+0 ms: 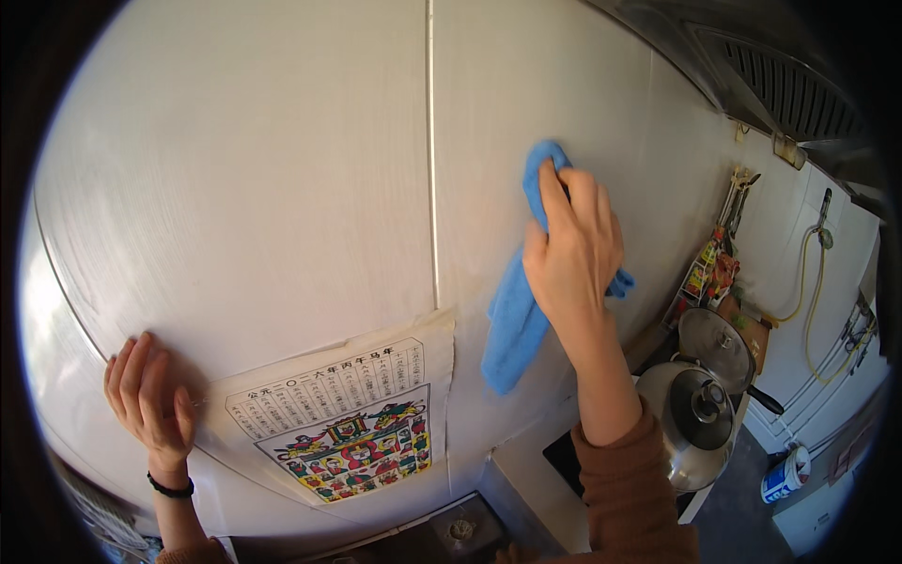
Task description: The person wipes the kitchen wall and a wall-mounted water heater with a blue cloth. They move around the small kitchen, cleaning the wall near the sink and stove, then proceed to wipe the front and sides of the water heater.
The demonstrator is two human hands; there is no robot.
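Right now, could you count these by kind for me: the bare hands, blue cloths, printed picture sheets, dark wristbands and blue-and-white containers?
Hands: 2, the left hand and the right hand
Cloths: 1, the blue cloth in the right hand
Sheets: 1, the printed sheet
Wristbands: 1, the dark wristband
Containers: 1, the blue-and-white container
Total: 6

Matt, fuzzy cloth (515, 324); smooth, glossy wall panel (254, 169); paper sheet (343, 418); shiny metal pot (693, 466)

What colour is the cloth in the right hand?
The cloth is blue, clearest in the head view.
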